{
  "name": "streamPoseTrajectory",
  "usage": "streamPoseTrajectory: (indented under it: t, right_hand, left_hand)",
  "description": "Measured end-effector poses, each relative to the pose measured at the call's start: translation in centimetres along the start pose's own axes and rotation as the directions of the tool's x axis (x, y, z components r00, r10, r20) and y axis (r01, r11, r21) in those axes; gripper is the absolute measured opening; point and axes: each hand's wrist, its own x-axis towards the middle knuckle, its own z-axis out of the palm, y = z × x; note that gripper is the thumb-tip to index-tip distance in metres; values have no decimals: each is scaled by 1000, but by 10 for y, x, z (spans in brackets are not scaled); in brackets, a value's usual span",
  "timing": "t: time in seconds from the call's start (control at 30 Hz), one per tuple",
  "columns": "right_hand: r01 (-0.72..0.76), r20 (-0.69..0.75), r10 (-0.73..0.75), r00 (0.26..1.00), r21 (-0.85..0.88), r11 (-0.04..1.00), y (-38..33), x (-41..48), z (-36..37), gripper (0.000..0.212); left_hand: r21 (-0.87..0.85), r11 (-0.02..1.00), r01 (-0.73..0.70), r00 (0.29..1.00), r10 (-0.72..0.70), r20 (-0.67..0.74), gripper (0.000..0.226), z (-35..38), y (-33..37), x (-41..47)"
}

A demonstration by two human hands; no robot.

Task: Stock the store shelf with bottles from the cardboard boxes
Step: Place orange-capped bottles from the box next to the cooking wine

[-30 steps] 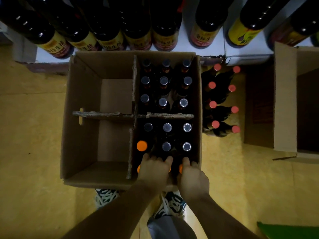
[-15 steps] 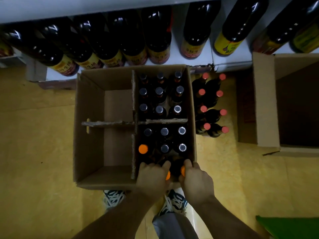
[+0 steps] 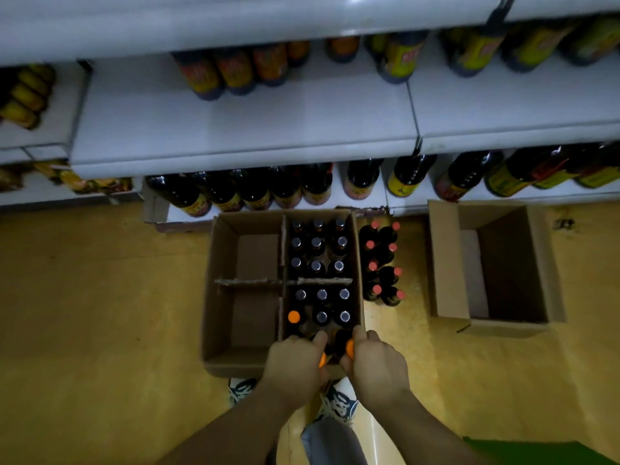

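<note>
The view has swung upward since a moment ago: far more of the white metal store shelf shows now, its middle tier mostly bare, and the brown divided cardboard box on the yellow floor looks smaller and farther off. Both hands are higher too. The left hand has its fingers curled round the neck of a dark bottle with an orange cap, and the right hand is wrapped the same way round a second orange-capped dark bottle, both at the box's near right corner, risen above the near wall. One more orange-capped bottle stands in that near right compartment among silver-capped dark bottles; the far right compartment is full of them, the two left compartments hold nothing. Just right of the box, red-capped dark bottles cluster on the floor. Farther right sits an open brown cardboard box.
</note>
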Motion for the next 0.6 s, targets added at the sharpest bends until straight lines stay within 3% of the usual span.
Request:
streamPoseTrajectory:
  t: [0.37, 0.6]
  right_hand:
    - [91, -55, -102, 993, -174, 981, -60, -102, -159, 43]
    - [182, -81, -205, 975, -225, 957, -99, -169, -250, 30]
  left_hand:
    - [64, 998, -6, 997, 11, -71, 44, -167, 25, -107]
    - [3, 1000, -27, 976, 27, -216, 31, -267, 20, -170]
